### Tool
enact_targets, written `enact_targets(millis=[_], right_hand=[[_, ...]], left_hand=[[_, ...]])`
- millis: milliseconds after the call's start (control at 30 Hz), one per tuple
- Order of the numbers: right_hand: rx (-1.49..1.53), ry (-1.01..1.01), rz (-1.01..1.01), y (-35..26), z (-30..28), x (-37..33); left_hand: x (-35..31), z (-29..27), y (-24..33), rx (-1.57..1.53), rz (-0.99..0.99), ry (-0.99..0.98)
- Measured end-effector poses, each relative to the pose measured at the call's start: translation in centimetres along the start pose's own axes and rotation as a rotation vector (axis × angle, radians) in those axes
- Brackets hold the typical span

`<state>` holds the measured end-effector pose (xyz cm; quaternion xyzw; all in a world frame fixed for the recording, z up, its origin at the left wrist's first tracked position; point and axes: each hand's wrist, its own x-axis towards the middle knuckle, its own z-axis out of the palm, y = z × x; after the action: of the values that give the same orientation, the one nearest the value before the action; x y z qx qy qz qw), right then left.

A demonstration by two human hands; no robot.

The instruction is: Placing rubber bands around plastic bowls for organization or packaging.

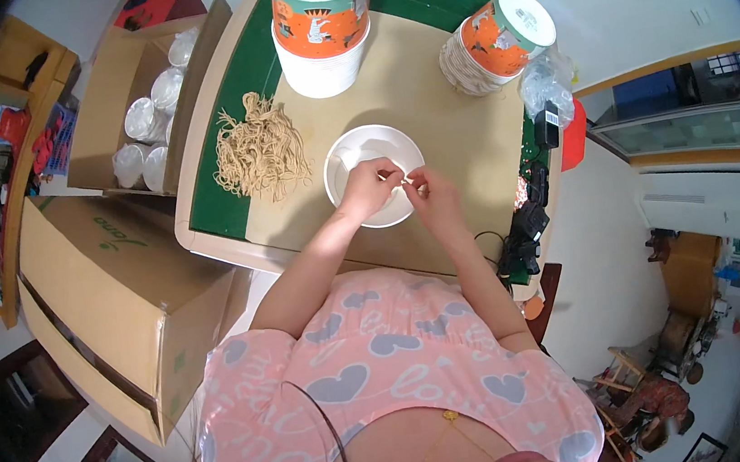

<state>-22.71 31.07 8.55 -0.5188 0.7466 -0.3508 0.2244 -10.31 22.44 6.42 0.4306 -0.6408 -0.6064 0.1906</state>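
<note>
Over the white bowl point(375, 176) in the middle of the worktop point(427, 88), our left hand point(368, 185) and right hand point(432, 195) each pinch closed on one thin string point(404, 179), apparently fixing it; we should next keep it tight.

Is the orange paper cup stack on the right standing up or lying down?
Lying down: the orange cup stack rests on its side on the table.

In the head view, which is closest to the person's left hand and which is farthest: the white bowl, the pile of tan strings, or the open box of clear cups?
From the left hand:
1. White bowl, right under it on the table.
2. Pile of tan strings, to the left on the table.
3. Open box of clear cups, farthest left, off the table.
</note>
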Motion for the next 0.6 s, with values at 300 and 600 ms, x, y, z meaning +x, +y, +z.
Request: enact_targets(millis=[300,600], right_hand=[[-0.025,-0.011,-0.048,0.7,0.5,-0.2],[-0.076,0.039,0.006,1.5,1.3,-0.4]], left_hand=[[0.4,0.5,-1.2,0.002,-0.021,0.016],[-0.4,1.5,0.0,0.386,0.287,0.219]])
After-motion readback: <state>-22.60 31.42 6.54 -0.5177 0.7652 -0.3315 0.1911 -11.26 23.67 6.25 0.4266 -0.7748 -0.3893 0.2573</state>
